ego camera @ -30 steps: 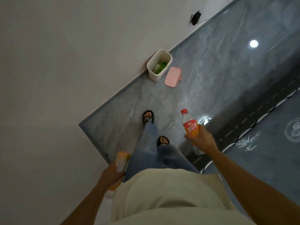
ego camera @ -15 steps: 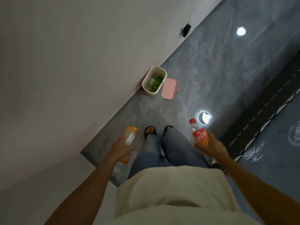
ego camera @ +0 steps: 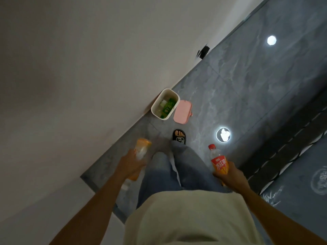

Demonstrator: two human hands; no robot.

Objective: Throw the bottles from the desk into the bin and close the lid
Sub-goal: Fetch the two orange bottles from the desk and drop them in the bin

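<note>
Head view: dim room, grey marbled tile floor (ego camera: 247, 89) meeting a pale wall (ego camera: 88, 59) along a diagonal line; ceiling lights reflect off the tiles. The bin (ego camera: 160, 113), a white open-topped container, stands on the floor against the wall, with green and pale items already inside. Its pink lid (ego camera: 182, 112) lies flat on the floor just beside the bin, on the side away from the wall, not fitted.

The left hand (ego camera: 129, 165) is wrapped around an orange-capped bottle (ego camera: 141, 149), blurred by motion. The right hand (ego camera: 230, 175) grips a red-capped bottle (ego camera: 218, 160) around its orange label, cap up. Both bottles are near waist level, well short of the bin. One sandalled foot (ego camera: 179, 137) is planted near the bin.

Assessment: the step in hand is the approach with both bottles. To do it well, get close enough to stand over the opening, lower each bottle to the rim before letting go, and release one at a time, since the opening is narrow and partly filled. Avoid stepping on the lid. Lid fitting remains outstanding.
</note>
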